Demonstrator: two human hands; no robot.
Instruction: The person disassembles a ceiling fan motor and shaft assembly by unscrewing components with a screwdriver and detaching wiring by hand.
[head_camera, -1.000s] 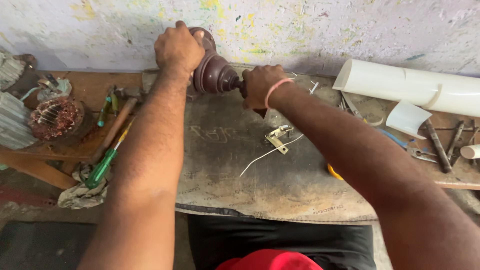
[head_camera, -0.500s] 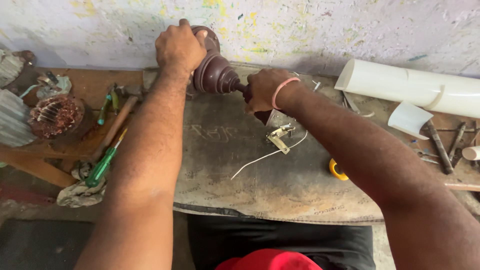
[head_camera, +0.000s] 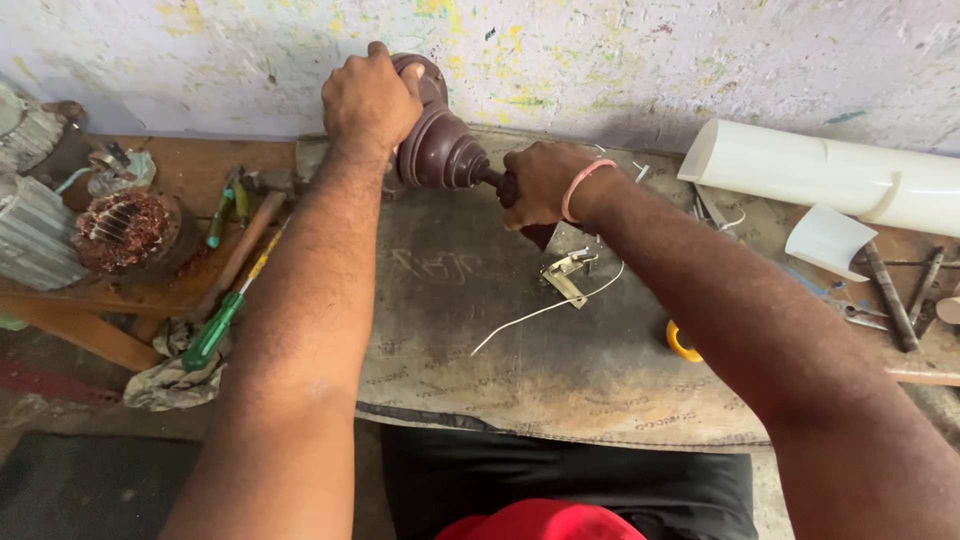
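At the far edge of the mat (head_camera: 500, 340), against the paint-flecked wall (head_camera: 620, 60), lies a dark brown ribbed housing (head_camera: 440, 150), its long axis running left to right. Left hand (head_camera: 368, 98) clamps over its wide domed end; right hand (head_camera: 540, 182), fingers closed, grips the narrow stem end. Both hands touch it, left farther from the body. On the mat, nearer than the housing: a bent metal bracket (head_camera: 565, 272) and white wire (head_camera: 545, 310). Left of the mat: a green screwdriver (head_camera: 215, 330) and copper winding (head_camera: 125, 228).

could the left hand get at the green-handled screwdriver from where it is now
Probably yes. The green-handled screwdriver lies uncovered on the bench left of the forearm, nothing on top of it. But the left hand is gripping the brown fan housing, so it would need to let go.
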